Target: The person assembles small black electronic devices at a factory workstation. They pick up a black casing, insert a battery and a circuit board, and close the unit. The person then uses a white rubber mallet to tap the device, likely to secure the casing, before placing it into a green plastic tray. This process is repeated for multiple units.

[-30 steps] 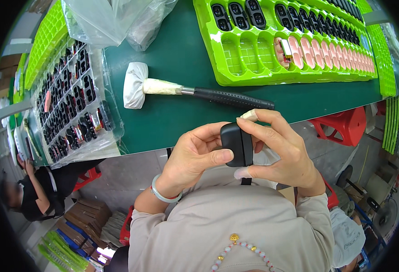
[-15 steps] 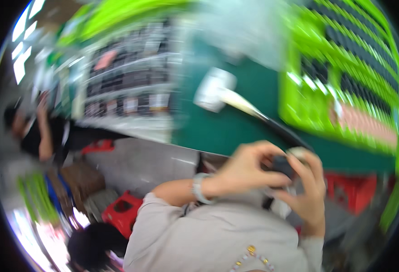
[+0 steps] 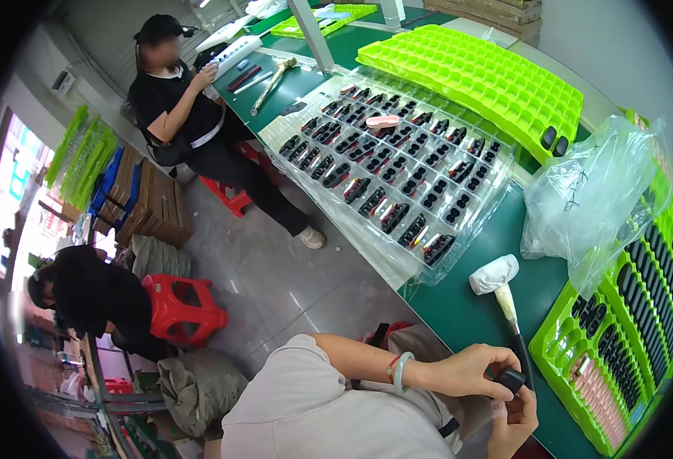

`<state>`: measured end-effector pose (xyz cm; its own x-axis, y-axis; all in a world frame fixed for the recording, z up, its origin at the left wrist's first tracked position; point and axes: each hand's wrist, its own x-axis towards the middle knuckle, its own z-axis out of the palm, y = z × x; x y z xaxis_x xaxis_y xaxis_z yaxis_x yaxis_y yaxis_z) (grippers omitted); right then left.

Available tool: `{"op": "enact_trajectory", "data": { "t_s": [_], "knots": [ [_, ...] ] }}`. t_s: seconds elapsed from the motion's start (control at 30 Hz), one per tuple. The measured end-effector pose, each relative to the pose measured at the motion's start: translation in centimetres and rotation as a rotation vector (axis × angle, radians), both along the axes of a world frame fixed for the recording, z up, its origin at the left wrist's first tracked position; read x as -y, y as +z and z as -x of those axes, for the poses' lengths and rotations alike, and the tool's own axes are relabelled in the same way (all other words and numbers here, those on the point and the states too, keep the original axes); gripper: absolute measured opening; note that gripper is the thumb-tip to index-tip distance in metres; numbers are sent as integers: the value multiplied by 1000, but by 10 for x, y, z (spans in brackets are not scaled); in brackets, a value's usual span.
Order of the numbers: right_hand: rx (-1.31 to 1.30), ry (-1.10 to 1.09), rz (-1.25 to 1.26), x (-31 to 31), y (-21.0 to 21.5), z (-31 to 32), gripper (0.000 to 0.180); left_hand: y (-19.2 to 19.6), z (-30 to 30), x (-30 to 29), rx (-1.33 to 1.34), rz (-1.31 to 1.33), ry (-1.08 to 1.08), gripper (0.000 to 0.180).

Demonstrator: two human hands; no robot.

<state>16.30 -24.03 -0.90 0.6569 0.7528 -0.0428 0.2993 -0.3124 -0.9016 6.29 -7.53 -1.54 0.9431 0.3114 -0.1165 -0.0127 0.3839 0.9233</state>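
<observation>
A small black rounded casing (image 3: pixel 511 379) sits between my two hands at the table's near edge. My left hand (image 3: pixel 470 371), with a pale bangle and a red cord at its wrist, pinches it between thumb and fingers. The fingers of my right hand (image 3: pixel 518 421) are curled against its lower side. Just beyond my hands lies a mallet (image 3: pixel 495 275), its head wrapped in white and its dark handle reaching toward my fingers. A green tray (image 3: pixel 539 348) with rows of black and pink pieces is to the right of my hands.
A clear compartment tray (image 3: pixel 398 164) of black parts lies on the green table (image 3: pixel 459 306), a pink piece on top. Behind it is a lime tray (image 3: pixel 474 76). A plastic bag (image 3: pixel 589 199) overlaps the right tray. One person (image 3: pixel 176 115) stands far left; another bends near a red stool (image 3: pixel 187 310).
The view has swung left, bringing the compartment tray and both other people more fully into sight. My hands appear lower right, still holding the black casing. The earlier frame is blurred.
</observation>
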Motion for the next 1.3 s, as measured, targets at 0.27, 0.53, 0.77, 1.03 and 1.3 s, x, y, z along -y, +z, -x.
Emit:
{"op": "enact_trajectory", "data": {
  "t_s": [0.27, 0.53, 0.77, 1.03, 1.3],
  "knots": [
    [-128, 41, -93, -6, -2, 11, 50, 3, 10, -10, 151, -180, -15, 31],
    [-467, 94, -130, -24, 18, -1, 27, 14, 9, -26, -104, -47, -91, 31],
    [-658, 66, -78, -2, 9, -7, 29, -5, 3, -10, -111, 110, -157, 32],
    [-679, 83, -111, 0, 6, -2, 28, -4, 5, -12, -78, 28, -191, 32],
    [266, 144, -108, 2, 3, 4, 38, -9, 3, -10, 148, -453, -86, 34]
  ]
}}
